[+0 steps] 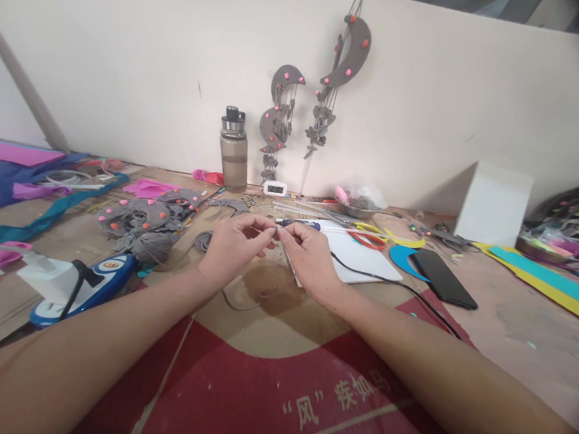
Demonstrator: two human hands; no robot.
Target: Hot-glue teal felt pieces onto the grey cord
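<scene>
Pinching small grey piece [277,232] at frame centre, between left hand [235,245] and right hand [310,254], too covered to tell long axis

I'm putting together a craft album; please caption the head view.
Left hand and right hand close together over printed cardboard, with a bottle and dotted grey crescents behind.

Bottle [235,161] looks smooth, translucent plastic. Right of it, phone [443,278] is glossy; left of it, yarn ball [152,248] looks fuzzy, matt.
</scene>
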